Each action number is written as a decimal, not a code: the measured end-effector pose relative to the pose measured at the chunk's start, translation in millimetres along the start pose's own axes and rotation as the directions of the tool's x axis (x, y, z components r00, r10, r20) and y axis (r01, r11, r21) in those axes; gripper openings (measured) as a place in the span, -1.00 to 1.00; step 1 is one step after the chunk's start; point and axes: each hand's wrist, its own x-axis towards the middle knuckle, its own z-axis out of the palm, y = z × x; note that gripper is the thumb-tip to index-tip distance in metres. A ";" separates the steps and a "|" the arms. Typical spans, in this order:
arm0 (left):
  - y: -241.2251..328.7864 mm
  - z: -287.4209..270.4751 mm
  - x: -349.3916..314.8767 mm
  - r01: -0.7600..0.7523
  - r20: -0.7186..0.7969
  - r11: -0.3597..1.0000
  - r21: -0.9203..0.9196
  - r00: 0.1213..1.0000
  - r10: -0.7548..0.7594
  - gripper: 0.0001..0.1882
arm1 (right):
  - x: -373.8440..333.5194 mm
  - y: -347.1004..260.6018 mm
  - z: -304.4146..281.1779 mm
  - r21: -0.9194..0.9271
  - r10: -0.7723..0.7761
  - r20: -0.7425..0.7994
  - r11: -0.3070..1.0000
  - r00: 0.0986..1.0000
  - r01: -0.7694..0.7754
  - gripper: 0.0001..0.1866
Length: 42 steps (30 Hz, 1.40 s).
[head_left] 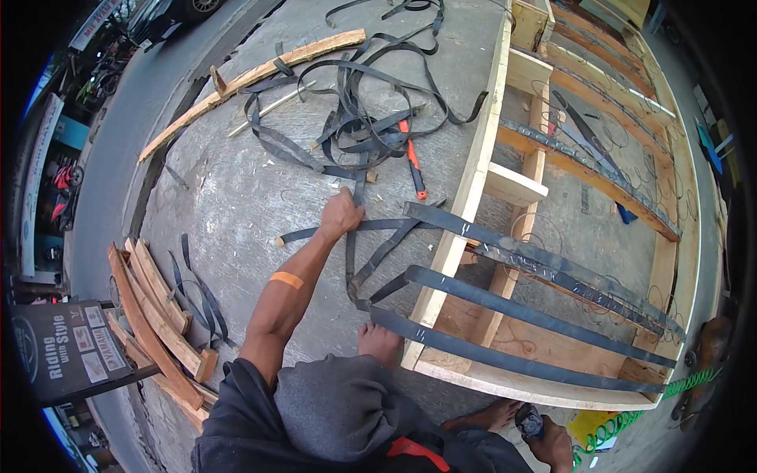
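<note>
My left hand (343,213) is closed on a black strap (351,256), over the concrete floor left of a wooden frame (453,268). The strap runs up to a loose tangle of black straps (359,118) and down toward the frame's near corner. Low on the right, my right hand (552,448) grips a dark tool, apparently an air staple gun (533,423); its lower part is hidden. A green coiled hose (607,430) lies beside that hand. Several black straps (536,303) cross the near end of the frame. An orange-handled cutter (415,169) rests by the tangle.
Curved wooden pieces (162,307) are stacked at the left, near a dark printed sign (75,351). A long wooden strip (252,79) lies across the floor at the far left. Wire springs (544,236) show inside the frame. A road (118,158) runs along the left.
</note>
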 end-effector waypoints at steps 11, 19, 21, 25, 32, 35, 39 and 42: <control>-117.7 -342.6 -12.3 -0.339 -0.739 0.710 -0.618 0.559 -0.377 -0.64 | 15.0 -12.2 15.3 -0.058 -0.064 0.103 0.996 0.993 0.070 -0.37; -183.3 -346.2 -46.1 0.403 -0.721 0.867 -0.293 0.502 -0.477 -0.63 | 17.2 -15.3 15.0 -0.068 -0.061 0.082 0.996 0.995 0.066 -0.40; -253.2 -311.8 -52.3 0.606 -0.801 0.792 0.078 0.511 -0.312 -0.69 | 20.9 -17.0 13.6 -0.082 -0.084 0.089 0.992 0.993 0.091 -0.41; -283.5 -220.5 -58.5 0.473 0.006 0.681 0.560 0.819 -0.574 -0.47 | 19.6 -18.3 9.6 -0.063 -0.085 0.115 0.994 0.990 0.093 -0.40; -108.2 -100.1 26.8 -0.227 -0.134 0.963 0.143 0.960 0.247 -0.68 | 13.6 -34.4 2.4 -0.035 -0.077 0.168 0.996 0.983 0.084 -0.40; -51.4 -67.2 55.1 -0.500 0.030 0.849 0.170 0.864 0.503 -0.66 | 14.0 -48.7 -2.7 -0.024 -0.092 0.204 0.995 0.975 0.099 -0.40; -49.9 -33.5 67.6 -0.360 0.010 0.812 0.458 0.916 0.401 -0.65 | 2.4 -61.9 -10.8 0.030 -0.108 0.238 0.994 0.965 0.104 -0.39; -47.9 -45.5 67.8 -0.380 0.153 0.787 0.486 0.924 0.352 -0.63 | -15.6 -46.7 -11.8 0.048 -0.054 0.198 0.998 0.979 0.046 -0.40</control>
